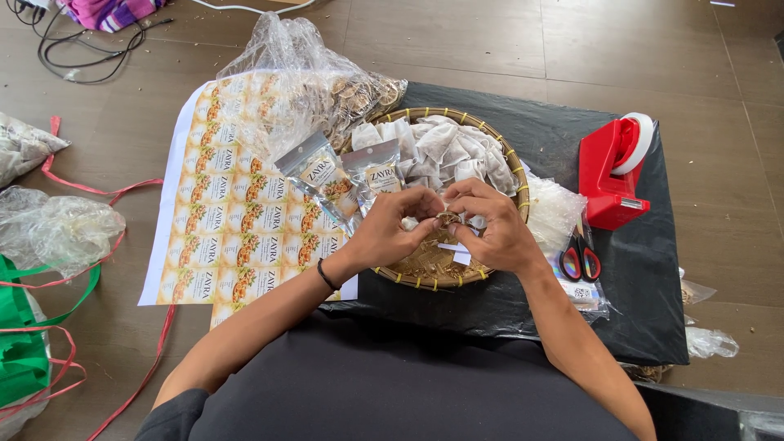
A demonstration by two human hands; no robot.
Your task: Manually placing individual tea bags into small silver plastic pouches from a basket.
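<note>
— Holding what?
— Both hands, left [392, 231] and right [490, 224], pinch one small brown piece [448, 218] over the basket [433, 282].
— Basket contents?
— White sachets [445, 147], brown bits [429, 263]. Two pouches [347, 175] lean on its rim.

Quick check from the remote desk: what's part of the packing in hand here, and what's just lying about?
In use: left hand, right hand, small filled sachet, woven tray, white sachets, labelled pouches, label sheets.
Lying about: tape dispenser, scissors, cables, green bag.
</note>
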